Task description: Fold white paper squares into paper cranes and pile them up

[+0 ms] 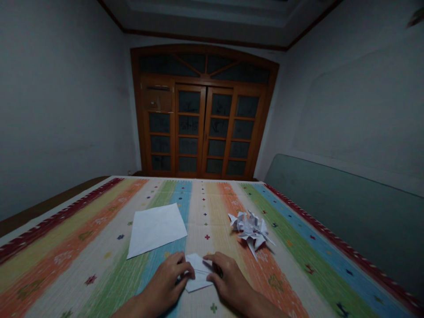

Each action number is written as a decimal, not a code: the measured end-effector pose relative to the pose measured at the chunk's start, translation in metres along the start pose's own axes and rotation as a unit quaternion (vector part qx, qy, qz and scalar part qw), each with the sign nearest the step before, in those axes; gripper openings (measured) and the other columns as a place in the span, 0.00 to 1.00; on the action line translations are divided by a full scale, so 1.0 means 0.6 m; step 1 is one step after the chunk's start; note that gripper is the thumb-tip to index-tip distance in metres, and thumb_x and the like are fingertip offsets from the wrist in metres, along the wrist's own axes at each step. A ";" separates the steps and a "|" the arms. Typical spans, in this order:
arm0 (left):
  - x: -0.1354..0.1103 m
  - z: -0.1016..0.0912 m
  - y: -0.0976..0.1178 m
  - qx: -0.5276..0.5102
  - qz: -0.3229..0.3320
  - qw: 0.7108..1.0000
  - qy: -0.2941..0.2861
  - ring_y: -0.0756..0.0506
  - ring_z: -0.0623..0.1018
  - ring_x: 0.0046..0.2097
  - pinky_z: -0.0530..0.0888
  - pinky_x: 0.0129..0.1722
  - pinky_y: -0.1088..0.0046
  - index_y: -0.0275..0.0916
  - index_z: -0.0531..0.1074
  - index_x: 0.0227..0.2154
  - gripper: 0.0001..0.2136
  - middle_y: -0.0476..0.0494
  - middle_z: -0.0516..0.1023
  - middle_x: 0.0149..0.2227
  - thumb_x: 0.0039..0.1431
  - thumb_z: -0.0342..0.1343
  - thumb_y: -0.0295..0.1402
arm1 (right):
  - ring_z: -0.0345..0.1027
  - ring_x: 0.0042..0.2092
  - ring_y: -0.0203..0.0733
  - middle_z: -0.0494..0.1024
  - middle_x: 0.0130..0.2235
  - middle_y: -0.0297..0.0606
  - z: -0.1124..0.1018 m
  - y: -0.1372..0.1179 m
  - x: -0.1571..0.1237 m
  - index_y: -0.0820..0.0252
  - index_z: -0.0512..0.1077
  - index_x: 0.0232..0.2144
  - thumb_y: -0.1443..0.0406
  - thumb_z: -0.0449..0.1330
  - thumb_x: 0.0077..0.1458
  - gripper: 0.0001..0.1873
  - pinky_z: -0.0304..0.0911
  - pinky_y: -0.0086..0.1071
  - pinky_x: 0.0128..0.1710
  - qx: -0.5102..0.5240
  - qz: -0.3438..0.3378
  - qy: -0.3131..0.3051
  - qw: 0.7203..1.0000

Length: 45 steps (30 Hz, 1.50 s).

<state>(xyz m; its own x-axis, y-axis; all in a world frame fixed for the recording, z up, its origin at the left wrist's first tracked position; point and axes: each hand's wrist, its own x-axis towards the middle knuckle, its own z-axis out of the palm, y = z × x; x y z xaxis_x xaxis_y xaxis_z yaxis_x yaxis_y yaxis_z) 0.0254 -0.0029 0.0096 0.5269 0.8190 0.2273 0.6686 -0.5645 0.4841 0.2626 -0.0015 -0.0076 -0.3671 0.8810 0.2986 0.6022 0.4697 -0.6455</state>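
A small folded piece of white paper (198, 274) lies on the striped cloth (99, 260) near the front edge. My left hand (167, 282) pinches its left side with curled fingers. My right hand (228, 280) presses and grips its right side, fingers bent over the fold. Both hands rest on the cloth, their fingertips almost meeting over the paper. Part of the paper is hidden under my fingers.
A flat white sheet (155, 229) lies to the left beyond my hands. Several folded white paper figures (252, 229) sit in a pile to the right. A wooden door with glass panes (205, 128) stands at the far wall. A glass panel (347, 212) leans on the right.
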 end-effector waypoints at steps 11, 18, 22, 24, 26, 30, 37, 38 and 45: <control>0.007 -0.004 0.005 0.001 -0.031 0.999 -0.019 0.45 0.77 0.35 0.66 0.36 0.72 0.43 0.78 0.36 0.04 0.49 0.80 0.33 0.62 0.59 0.28 | 0.71 0.48 0.50 0.77 0.44 0.45 -0.018 -0.028 0.002 0.58 0.80 0.50 0.74 0.64 0.56 0.20 0.65 0.38 0.50 -0.051 0.034 0.000 0.998; 0.013 0.000 -0.005 0.002 -0.046 0.999 -0.019 0.44 0.78 0.37 0.66 0.39 0.72 0.43 0.80 0.35 0.03 0.49 0.81 0.34 0.62 0.61 0.30 | 0.70 0.49 0.51 0.77 0.43 0.45 -0.007 -0.002 0.010 0.57 0.82 0.48 0.75 0.62 0.57 0.19 0.64 0.39 0.51 -0.042 0.068 0.022 0.997; 0.013 -0.002 -0.007 0.001 -0.039 0.999 -0.026 0.44 0.78 0.37 0.65 0.39 0.72 0.43 0.80 0.34 0.03 0.50 0.82 0.34 0.62 0.61 0.30 | 0.70 0.50 0.51 0.77 0.44 0.44 -0.003 0.018 0.012 0.58 0.82 0.48 0.76 0.65 0.53 0.20 0.63 0.39 0.53 -0.006 0.083 0.030 0.996; 0.012 -0.004 -0.005 0.001 -0.035 0.999 -0.028 0.44 0.78 0.37 0.66 0.39 0.72 0.43 0.79 0.34 0.03 0.50 0.81 0.33 0.62 0.61 0.30 | 0.70 0.50 0.51 0.78 0.44 0.44 -0.005 0.020 0.013 0.58 0.82 0.47 0.75 0.65 0.53 0.19 0.63 0.39 0.53 0.003 0.081 0.025 0.996; 0.011 -0.005 -0.002 -0.001 -0.028 0.999 -0.027 0.45 0.78 0.37 0.66 0.39 0.72 0.43 0.79 0.36 0.03 0.50 0.81 0.33 0.62 0.60 0.30 | 0.70 0.49 0.51 0.77 0.43 0.44 -0.008 0.018 0.013 0.57 0.83 0.46 0.74 0.64 0.55 0.17 0.63 0.39 0.53 0.005 0.077 0.020 0.997; 0.008 -0.005 0.002 -0.006 -0.017 1.000 -0.008 0.44 0.78 0.38 0.68 0.40 0.72 0.44 0.77 0.40 0.06 0.48 0.79 0.38 0.62 0.58 0.28 | 0.71 0.47 0.51 0.77 0.41 0.43 -0.014 0.010 0.014 0.54 0.84 0.45 0.73 0.64 0.56 0.16 0.64 0.40 0.50 0.005 0.071 0.007 0.997; 0.009 -0.007 -0.001 -0.044 -0.050 0.998 0.012 0.38 0.78 0.51 0.71 0.53 0.61 0.46 0.76 0.47 0.16 0.42 0.73 0.56 0.56 0.61 0.25 | 0.71 0.47 0.50 0.77 0.41 0.43 -0.021 -0.005 0.012 0.55 0.84 0.46 0.71 0.65 0.57 0.16 0.64 0.39 0.50 0.008 0.065 -0.006 0.998; 0.009 -0.007 -0.002 -0.046 -0.052 0.998 0.010 0.37 0.77 0.53 0.70 0.54 0.60 0.46 0.76 0.47 0.16 0.41 0.72 0.59 0.56 0.61 0.25 | 0.71 0.47 0.50 0.77 0.41 0.43 -0.021 -0.008 0.011 0.56 0.84 0.46 0.70 0.65 0.58 0.15 0.64 0.39 0.50 0.009 0.063 -0.006 0.998; 0.011 -0.008 -0.005 -0.033 -0.038 0.999 -0.014 0.36 0.74 0.61 0.68 0.59 0.55 0.46 0.76 0.45 0.13 0.42 0.73 0.63 0.58 0.62 0.25 | 0.72 0.47 0.50 0.78 0.42 0.44 -0.019 -0.009 0.009 0.56 0.84 0.44 0.70 0.63 0.61 0.13 0.64 0.37 0.49 -0.007 0.071 0.006 0.997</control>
<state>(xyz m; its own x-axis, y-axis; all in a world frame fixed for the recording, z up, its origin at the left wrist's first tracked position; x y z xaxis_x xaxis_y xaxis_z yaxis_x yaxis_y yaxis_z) 0.0244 0.0045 0.0138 0.4919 0.8549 0.1648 0.6708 -0.4928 0.5542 0.2653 0.0015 0.0057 -0.2686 0.9393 0.2136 0.6572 0.3408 -0.6723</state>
